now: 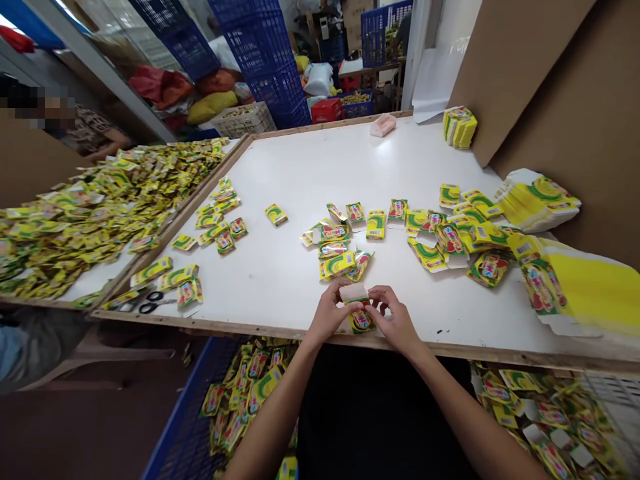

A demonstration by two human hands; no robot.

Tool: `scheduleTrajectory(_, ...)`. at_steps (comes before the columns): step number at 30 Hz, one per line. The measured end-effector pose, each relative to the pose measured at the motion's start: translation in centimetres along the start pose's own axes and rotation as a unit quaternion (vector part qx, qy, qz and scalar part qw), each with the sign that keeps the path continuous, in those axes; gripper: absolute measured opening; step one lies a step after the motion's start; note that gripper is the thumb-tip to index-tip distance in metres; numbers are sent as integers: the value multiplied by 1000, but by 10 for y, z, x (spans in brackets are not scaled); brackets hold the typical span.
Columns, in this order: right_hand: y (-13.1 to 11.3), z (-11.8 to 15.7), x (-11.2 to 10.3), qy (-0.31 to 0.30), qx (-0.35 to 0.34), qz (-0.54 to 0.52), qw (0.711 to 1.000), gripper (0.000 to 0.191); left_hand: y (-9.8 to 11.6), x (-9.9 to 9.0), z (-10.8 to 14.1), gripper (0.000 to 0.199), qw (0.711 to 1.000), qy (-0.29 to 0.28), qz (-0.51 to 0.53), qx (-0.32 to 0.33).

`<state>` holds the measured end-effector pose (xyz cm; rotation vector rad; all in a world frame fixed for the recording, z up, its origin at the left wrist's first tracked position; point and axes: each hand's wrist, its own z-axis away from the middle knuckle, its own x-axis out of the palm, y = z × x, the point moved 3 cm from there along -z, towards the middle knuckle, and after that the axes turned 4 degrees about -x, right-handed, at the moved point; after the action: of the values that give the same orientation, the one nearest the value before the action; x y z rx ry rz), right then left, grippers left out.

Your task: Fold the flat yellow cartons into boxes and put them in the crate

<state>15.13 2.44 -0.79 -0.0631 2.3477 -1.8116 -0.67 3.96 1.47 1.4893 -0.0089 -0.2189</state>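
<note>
My left hand (330, 315) and my right hand (397, 321) are both closed on a small yellow-and-green printed carton (363, 325) at the table's front edge. Its white end flap (354, 292) stands open, facing away from me. My thumbs press near the middle of the carton, and its contents cannot be seen. Just beyond my fingers lies a small heap of similar cartons (336, 265). Farther right is a looser cluster of cartons (453, 237), several with white flaps sticking out.
Flat, stacked carton blanks (537, 200) lie at the right. Scissors (150, 303) rest at the front left beside cartons. Beyond a wooden strip spreads a large pile of packets (110, 207), near another person. A blue crate (185, 407) of packets stands below the table.
</note>
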Motion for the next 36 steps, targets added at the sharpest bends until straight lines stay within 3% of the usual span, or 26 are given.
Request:
scheduleTrajectory(3, 4, 2, -6, 24, 18, -7, 1000, 28, -12, 11, 2, 57, 992, 16, 124, -15)
scheduleTrajectory(5, 5, 3, -10, 34, 21, -2, 999, 29, -15, 16, 8, 53, 988, 26, 149, -20)
scheduleTrajectory(11, 8, -2, -19, -28, 12, 43, 999, 20, -19, 21, 12, 32, 996, -12, 88, -27)
scheduleTrajectory(14, 7, -7, -21, -13, -20, 69, 997, 22, -20, 22, 7, 22, 998, -16, 62, -21)
scheduleTrajectory(20, 8, -7, -20, 44, -32, 32, 998, 23, -14, 28, 5, 37, 995, 27, 87, 48)
scheduleTrajectory(25, -2, -2, -20, 11, -80, 52, 995, 15, -6, 29, 10, 16, 997, 48, 7, 56)
scheduleTrajectory(31, -6, -7, -19, 57, -23, 68, 996, 18, -7, 32, 4, 20, 995, 73, 63, 8)
scheduleTrajectory(36, -7, -12, -22, 48, 8, 62, 997, 19, -11, 33, 2, 19, 993, 79, 88, -10)
